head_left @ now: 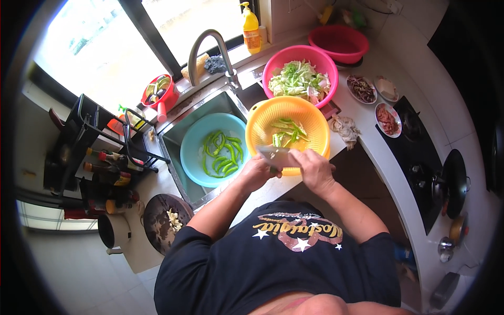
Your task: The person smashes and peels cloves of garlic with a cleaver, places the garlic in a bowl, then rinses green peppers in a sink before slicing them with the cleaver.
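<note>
My right hand [315, 172] is closed round the handle of a broad kitchen knife [278, 156], its blade pointing left over the near rim of a yellow colander [320, 131]. Just under the blade my left hand [257, 174] is closed, with a bit of green pepper showing at the fingertips; most of it is hidden. Cut strips of green pepper [289, 131] lie in the colander. To the left, a light-blue basin [194, 136] in the sink holds several whole green peppers [231, 152] in water.
Behind the colander stands a pink basin [329, 65] of shredded cabbage [299, 79]. A red basin [338, 44] and small plates of meat [387, 119] and sliced vegetables [361, 88] are at right, near the stove [420, 173]. The faucet [210, 35] arches over the sink [173, 139]. Chopped garlic lies on a round board [157, 223].
</note>
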A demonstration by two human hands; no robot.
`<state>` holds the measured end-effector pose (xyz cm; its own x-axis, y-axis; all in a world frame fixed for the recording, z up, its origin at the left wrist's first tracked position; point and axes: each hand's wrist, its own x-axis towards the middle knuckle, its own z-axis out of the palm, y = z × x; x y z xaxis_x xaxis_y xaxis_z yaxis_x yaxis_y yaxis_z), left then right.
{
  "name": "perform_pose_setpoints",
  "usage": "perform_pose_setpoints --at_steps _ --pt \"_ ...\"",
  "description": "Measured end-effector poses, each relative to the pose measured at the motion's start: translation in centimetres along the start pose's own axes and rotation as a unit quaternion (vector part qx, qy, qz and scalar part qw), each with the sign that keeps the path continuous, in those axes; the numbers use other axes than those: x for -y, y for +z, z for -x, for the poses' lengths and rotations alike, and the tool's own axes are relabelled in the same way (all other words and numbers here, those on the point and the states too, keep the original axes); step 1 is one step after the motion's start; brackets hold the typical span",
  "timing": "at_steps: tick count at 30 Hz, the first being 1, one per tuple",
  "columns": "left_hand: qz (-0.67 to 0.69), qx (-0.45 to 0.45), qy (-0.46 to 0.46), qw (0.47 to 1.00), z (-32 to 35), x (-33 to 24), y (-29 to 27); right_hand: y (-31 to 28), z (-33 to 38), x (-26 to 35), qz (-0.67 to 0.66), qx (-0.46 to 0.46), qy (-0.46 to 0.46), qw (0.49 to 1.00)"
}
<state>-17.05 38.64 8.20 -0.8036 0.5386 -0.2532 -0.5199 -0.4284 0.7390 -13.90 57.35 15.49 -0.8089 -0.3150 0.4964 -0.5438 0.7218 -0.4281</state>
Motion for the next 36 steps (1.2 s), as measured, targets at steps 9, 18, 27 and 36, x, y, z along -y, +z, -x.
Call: perform_pose_setpoints --at_steps 9,18,27,36 --pt "-0.181 0.009 0.077 0.980 0.6 -0.1 2.8 0.8 0.3 -1.8 0.070 -0.040 -0.031 0.996" --pt "0.072 -0.078 0.013 0.994 -1.0 2.2 0.7 0.2 0.6 -1.1 0.020 0.011 0.011 1.000" --pt "0.186 -0.114 0.063 0.974 -0.6 2.0 4.2 2.7 2.1 -6.8 0.099 -0.016 -0.059 0.993" --pt "0.139 -0.113 0.060 0.982 1.3 2.1 5.6 0.8 1.4 -10.9 0.091 0.064 0.075 0.991"
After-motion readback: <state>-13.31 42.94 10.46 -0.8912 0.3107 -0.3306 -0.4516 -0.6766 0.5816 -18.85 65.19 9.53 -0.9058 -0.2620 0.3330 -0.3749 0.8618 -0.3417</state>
